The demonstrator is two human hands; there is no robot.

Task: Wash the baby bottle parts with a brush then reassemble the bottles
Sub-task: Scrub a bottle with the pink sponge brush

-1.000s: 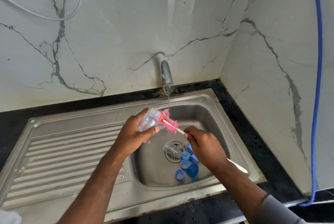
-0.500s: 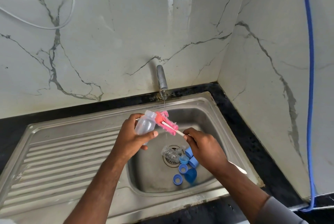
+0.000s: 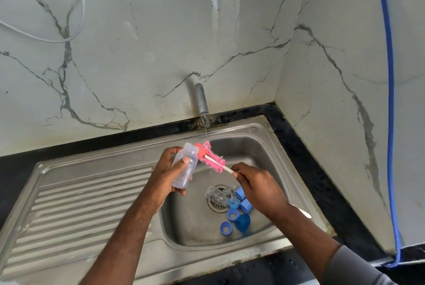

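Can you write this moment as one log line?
left hand: holds bottle | right hand: holds pink brush at bottle mouth | blue parts: in sink

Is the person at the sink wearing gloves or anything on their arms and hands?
No gloves: both the left hand and the right hand are bare, with no ring, watch or bracelet showing. The left forearm is uncovered down to the picture's edge. The right arm wears a plain grey sleeve from mid-forearm upward.
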